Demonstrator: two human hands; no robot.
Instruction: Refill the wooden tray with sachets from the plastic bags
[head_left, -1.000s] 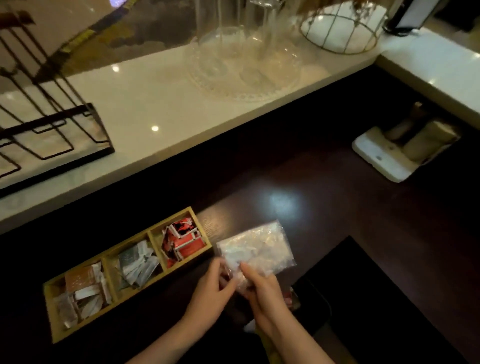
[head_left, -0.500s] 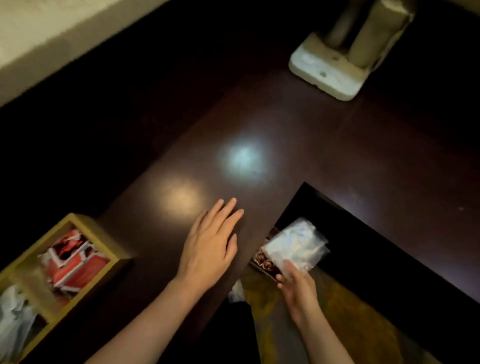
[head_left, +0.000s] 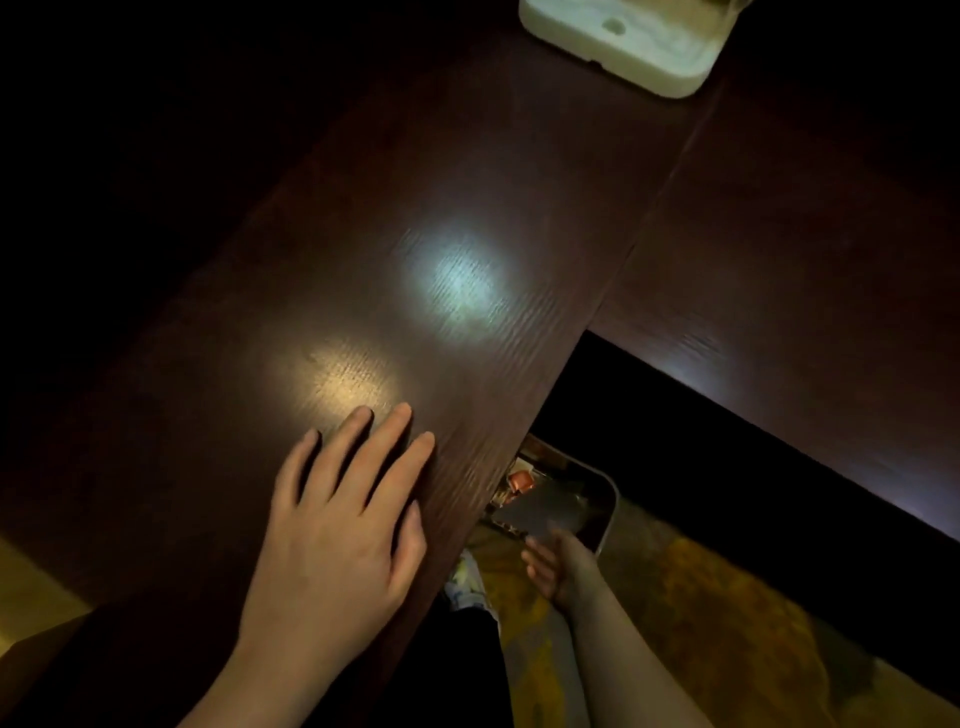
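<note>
My left hand (head_left: 337, 525) lies flat, fingers spread, on the dark wooden counter (head_left: 415, 218) near its right edge. Below that edge my right hand (head_left: 553, 569) hangs over the floor with its fingers apart and nothing visible in them; it is blurred. Just beyond its fingertips a grey bin (head_left: 609, 512) with a rounded rim sits low under the counter. Inside the bin I see a pale clear bag (head_left: 550, 506) and an orange-red packet (head_left: 521, 480). A yellow wooden corner (head_left: 31, 587) at the lower left edge looks like the tray; its sachets are out of view.
A white plastic base (head_left: 623, 47) stands at the counter's far end. A second counter section (head_left: 805, 260) runs off to the right, with a dark gap beneath it. Patterned yellow-brown floor (head_left: 727, 623) shows under my right arm.
The view has swung right and down, away from the tray. My right hand lowered the clear bag to the bin and no longer holds it. My left hand stayed flat on the counter.
</note>
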